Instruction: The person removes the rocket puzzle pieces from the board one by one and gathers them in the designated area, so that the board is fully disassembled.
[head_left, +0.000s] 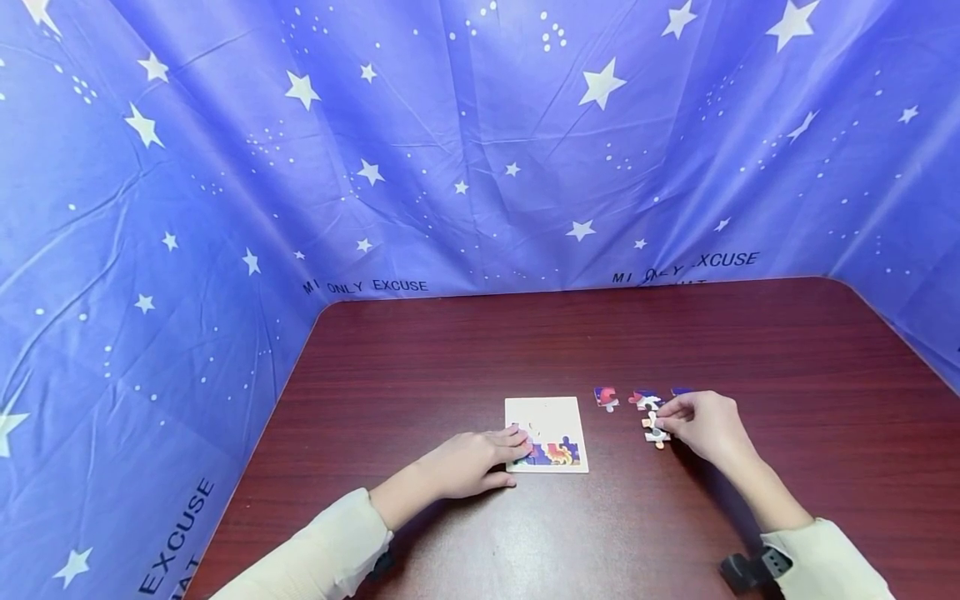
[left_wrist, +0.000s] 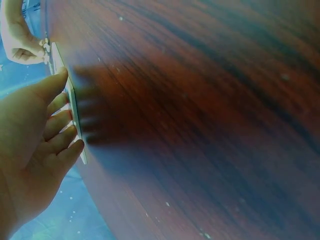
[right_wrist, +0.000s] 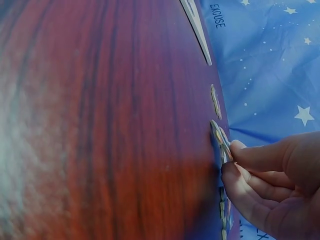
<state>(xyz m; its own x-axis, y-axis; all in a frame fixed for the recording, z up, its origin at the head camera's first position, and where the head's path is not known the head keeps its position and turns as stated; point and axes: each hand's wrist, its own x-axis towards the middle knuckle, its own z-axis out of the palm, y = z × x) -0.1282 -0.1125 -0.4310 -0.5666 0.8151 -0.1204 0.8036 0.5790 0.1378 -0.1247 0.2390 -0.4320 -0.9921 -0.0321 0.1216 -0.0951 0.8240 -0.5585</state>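
The right hand (head_left: 708, 425) pinches a piece (right_wrist: 220, 138) — best lifted clear of neighbours (head_left: 645, 399) beside those fingers — while the left hand (head_left: 476, 463), fingers outstretched, rests on the board (head_left: 543, 412).

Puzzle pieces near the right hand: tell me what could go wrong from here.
The right hand pinches a puzzle piece with its fingertips, so it might slip. Other loose pieces lie close by and could get nudged. The left hand rests on the board by some fitted pieces; a sideways push might shift them.
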